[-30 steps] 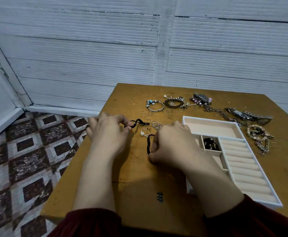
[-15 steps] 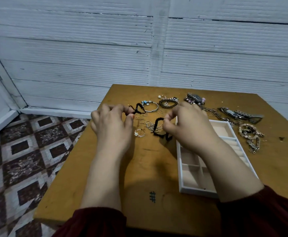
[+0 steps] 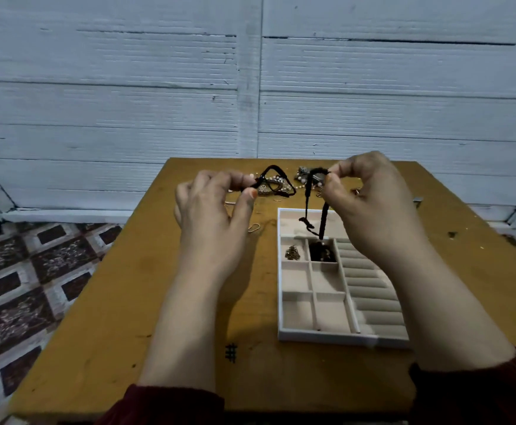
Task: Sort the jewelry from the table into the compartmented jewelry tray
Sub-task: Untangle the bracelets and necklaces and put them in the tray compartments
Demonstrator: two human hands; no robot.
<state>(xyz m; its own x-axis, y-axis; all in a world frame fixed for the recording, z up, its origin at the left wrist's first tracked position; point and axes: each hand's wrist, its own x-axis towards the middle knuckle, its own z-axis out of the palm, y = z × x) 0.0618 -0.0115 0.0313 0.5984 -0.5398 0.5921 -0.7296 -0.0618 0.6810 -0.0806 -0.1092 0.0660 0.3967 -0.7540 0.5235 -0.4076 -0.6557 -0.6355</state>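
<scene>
Just below our right grip the jewelry tray point(image 3: 312, 335) sits on the counter point(image 3: 158, 302), a dark piece point(image 3: 321, 253) already in the small compartment under the dangling ends. Our right hand point(image 3: 370, 207) pinches a black cord point(image 3: 323, 219) at its top so it hangs limp over the tray, and our left hand point(image 3: 210, 210) pinches a cord loop point(image 3: 271, 167) level with it; whether the two join we cannot tell. We judge it light, soft and tangle-prone, best held near an end and lowered in, loose jewelry point(image 3: 302, 173) lying beyond both grips.
</scene>
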